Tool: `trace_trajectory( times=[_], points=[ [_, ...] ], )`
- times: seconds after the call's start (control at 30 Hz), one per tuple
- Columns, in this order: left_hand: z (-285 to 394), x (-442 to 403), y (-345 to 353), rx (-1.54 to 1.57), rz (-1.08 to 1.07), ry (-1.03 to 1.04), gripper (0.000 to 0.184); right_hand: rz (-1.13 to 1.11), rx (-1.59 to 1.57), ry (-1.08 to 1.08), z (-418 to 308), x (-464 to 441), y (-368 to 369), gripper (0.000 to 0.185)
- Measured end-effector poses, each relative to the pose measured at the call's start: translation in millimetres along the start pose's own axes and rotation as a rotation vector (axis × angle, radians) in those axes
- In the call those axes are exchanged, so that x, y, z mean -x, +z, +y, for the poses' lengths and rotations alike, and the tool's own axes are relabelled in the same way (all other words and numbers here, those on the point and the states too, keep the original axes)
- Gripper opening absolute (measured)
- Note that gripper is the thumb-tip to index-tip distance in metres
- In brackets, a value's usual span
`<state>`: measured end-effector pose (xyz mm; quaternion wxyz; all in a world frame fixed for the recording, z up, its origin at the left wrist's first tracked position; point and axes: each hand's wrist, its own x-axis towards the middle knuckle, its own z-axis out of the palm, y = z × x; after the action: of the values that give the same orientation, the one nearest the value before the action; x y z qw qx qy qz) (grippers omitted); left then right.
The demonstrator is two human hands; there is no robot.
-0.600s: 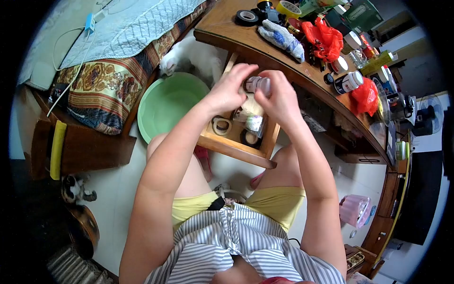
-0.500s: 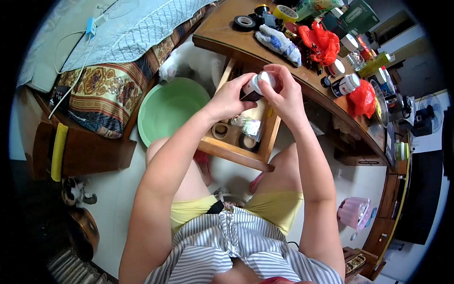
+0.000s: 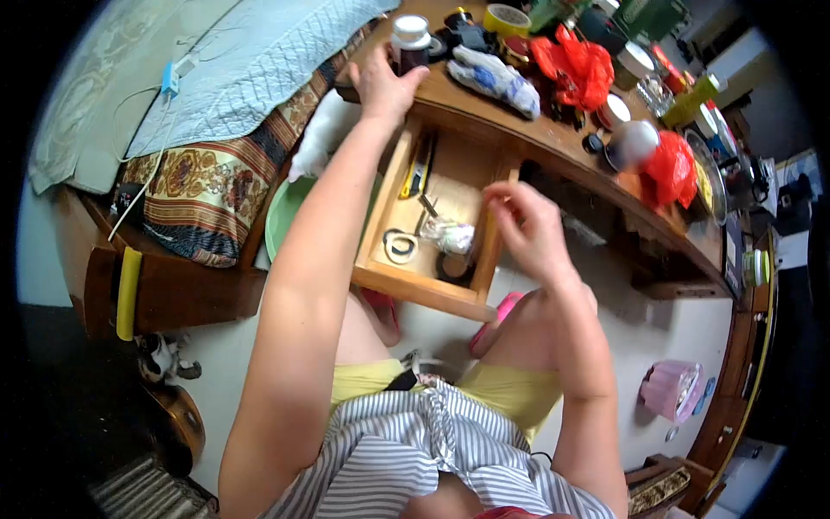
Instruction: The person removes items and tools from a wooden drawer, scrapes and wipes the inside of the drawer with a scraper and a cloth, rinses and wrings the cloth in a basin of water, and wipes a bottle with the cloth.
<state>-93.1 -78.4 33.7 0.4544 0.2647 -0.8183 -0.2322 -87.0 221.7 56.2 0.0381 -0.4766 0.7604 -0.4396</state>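
At the desk's left corner, my left hand (image 3: pixel 386 91) has its thumb and fingers around a dark pill bottle (image 3: pixel 411 45) with a white cap. The bottle is upright at the desktop; whether its base rests there I cannot tell. Over the right side of the pulled-out drawer (image 3: pixel 424 292), my right hand (image 3: pixel 534 227) hangs with bent fingers apart and nothing visible in it. Inside the drawer lie a yellow utility knife (image 3: pixel 418 169), a light ring-shaped roll (image 3: pixel 399 246), a clear plastic packet (image 3: pixel 450 233) and a dark roll (image 3: pixel 453 266).
On the desk (image 3: pixel 441 91) are a grey-blue cloth (image 3: pixel 493 80), red plastic bags (image 3: pixel 575 71), yellow tape (image 3: pixel 507 20) and a blurred white-capped bottle (image 3: pixel 635 143). A green basin (image 3: pixel 281 216) and a white cat (image 3: pixel 316 143) are left of the drawer. A pink bin (image 3: pixel 672 389) stands right.
My left hand has carried the pill bottle from above the drawer to the desk's left corner. My right hand has let go of the bottle and come down toward the drawer's right side.
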Motion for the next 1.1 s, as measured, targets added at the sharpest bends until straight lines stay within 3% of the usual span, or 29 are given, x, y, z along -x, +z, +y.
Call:
trace_trajectory(
  times=[0.03, 0.1, 0.13, 0.2, 0.23, 0.27, 0.3, 0.33, 0.37, 0.43, 0.53, 0.73, 0.83, 1.1],
  points=[
    [11, 4, -7, 0.041, 0.013, 0.021, 0.066, 0.044, 0.006, 0.036, 5, 1, -10, 0.014],
    [27, 22, -8, -0.039, 0.355, 0.25, 0.055, 0.11, 0.005, 0.227, 11, 1, -29, 0.015],
    [39, 40, -13, -0.001, 0.347, 0.34, 0.038, 0.1, 0.01, 0.225, 16, 1, -33, 0.016],
    [56, 78, -15, 0.162, -0.078, 0.556, 0.011, 0.071, -0.017, 0.234, 19, 0, -37, 0.017],
    [59, 96, -3, 0.222, -0.448, 0.39, 0.01, 0.075, -0.078, 0.242, 22, 1, -34, 0.018],
    [64, 109, 15, 0.068, -0.746, 0.106, 0.016, 0.068, -0.136, 0.249, 26, 4, -31, 0.018],
    [53, 120, 38, 0.122, -0.943, -0.053, 0.021, 0.056, -0.199, 0.252, 30, 5, -28, 0.018],
    [52, 128, 53, -0.007, -1.015, -0.154, 0.024, 0.033, -0.019, 0.255, 34, 12, -30, 0.017],
    [40, 140, 72, -0.021, -0.923, -0.124, 0.022, 0.032, 0.02, 0.242, 34, 15, -34, 0.016],
    [53, 133, 83, 0.235, -1.04, -0.651, 0.017, 0.045, 0.103, 0.223, 33, 21, -41, 0.015],
    [64, 132, 91, 0.418, -1.039, -0.953, 0.019, 0.1, -0.035, 0.254, 31, 17, -48, 0.014],
    [73, 128, 64, 0.506, -1.184, -0.965, 0.015, 0.084, -0.027, 0.234, 35, 15, -51, 0.015],
    [79, 130, 42, 0.528, -1.228, -0.871, 0.016, 0.053, -0.068, 0.265, 35, 13, -49, 0.016],
    [68, 134, -33, 0.802, -1.167, -0.835, 0.007, -0.197, -0.166, 0.374, 26, 13, -36, 0.02]
  ],
)
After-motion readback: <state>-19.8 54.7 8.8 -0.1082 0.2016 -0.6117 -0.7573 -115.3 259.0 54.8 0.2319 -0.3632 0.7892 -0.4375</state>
